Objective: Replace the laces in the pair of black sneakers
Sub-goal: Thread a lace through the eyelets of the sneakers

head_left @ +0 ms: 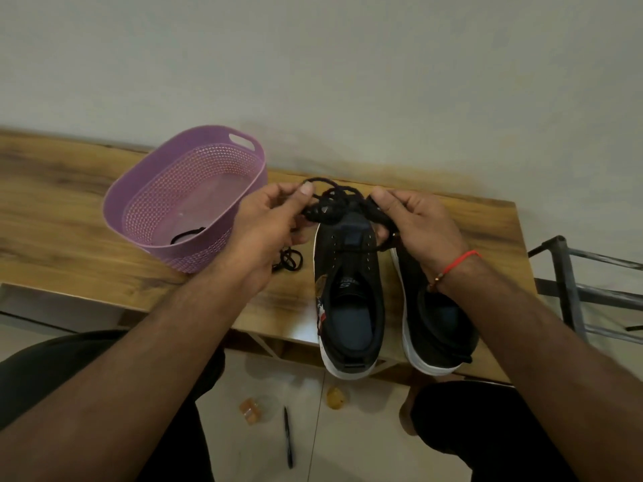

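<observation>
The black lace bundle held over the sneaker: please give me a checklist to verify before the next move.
1. Both hands hold the tangled black lace bundle: left hand and right hand pinch it. Ok.
2. Lace is untangled for threading: not ok, it is knotted.
3. Upper eyelets of the left black sneaker with white sole are free: ok.
4. Right black sneaker is unlaced: cannot tell, the wrist hides it.
5. Another black lace lies in the purple perforated plastic basket: ok.

R sneaker [435, 307] toe hidden under R hand [417, 224]; insole logo too small; rack [588, 273] cut by edge.
</observation>
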Demonstrator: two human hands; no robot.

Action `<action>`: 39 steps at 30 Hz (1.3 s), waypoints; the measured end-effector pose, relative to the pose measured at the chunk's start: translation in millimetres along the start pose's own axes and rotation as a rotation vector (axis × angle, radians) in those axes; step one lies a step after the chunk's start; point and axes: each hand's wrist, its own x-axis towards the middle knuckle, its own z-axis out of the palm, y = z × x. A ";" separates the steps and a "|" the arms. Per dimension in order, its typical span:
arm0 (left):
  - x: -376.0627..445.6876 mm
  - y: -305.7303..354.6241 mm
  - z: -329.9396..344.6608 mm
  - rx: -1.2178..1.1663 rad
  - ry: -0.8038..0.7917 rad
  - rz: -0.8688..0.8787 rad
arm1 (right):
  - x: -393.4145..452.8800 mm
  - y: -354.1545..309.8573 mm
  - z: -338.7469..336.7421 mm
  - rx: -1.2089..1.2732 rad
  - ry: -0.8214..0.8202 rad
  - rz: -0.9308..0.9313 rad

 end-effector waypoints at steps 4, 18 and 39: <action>1.9 5.9 -1.8 -0.440 0.051 -0.087 | 3.7 -10.2 -5.1 0.476 0.148 0.138; -1.5 17.4 0.8 -0.525 -0.074 0.092 | 9.1 -4.9 -13.0 0.432 0.342 0.246; -3.1 16.1 -9.4 0.460 -0.136 0.378 | 10.0 -10.0 -24.1 -0.083 0.274 -0.228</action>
